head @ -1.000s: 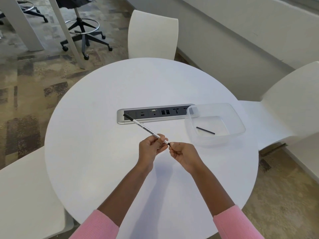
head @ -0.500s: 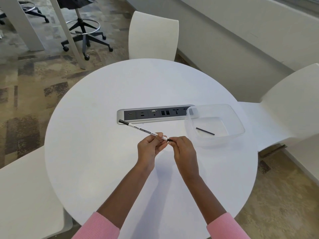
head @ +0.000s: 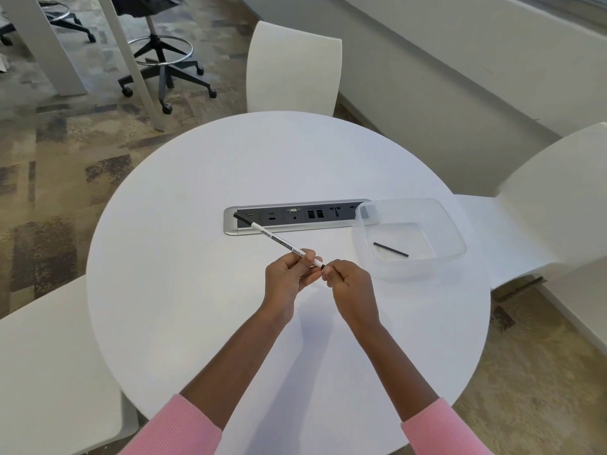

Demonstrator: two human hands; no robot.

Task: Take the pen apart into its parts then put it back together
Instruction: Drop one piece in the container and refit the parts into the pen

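Note:
A slim white marker pen (head: pixel 274 240) with black lettering and a black far tip slants over the round white table (head: pixel 197 290). My left hand (head: pixel 289 280) grips its near part between thumb and fingers. My right hand (head: pixel 348 284) pinches the small dark end of the pen right beside the left fingers. A thin black stick-like pen part (head: pixel 391 249) lies on the bottom of a clear plastic tub (head: pixel 456 238) to the right.
A grey power and data socket strip (head: pixel 295 216) is sunk into the table behind the pen. White chairs stand at the far side (head: pixel 294 67), right (head: pixel 551 205) and left (head: pixel 49 372). A black swivel stool (head: pixel 164 57) stands on the carpet beyond.
The pen's far tip dipped lower and to the left, then swung back up over the socket strip. My right hand stays pinched at the pen's near end, its wrist turning slightly.

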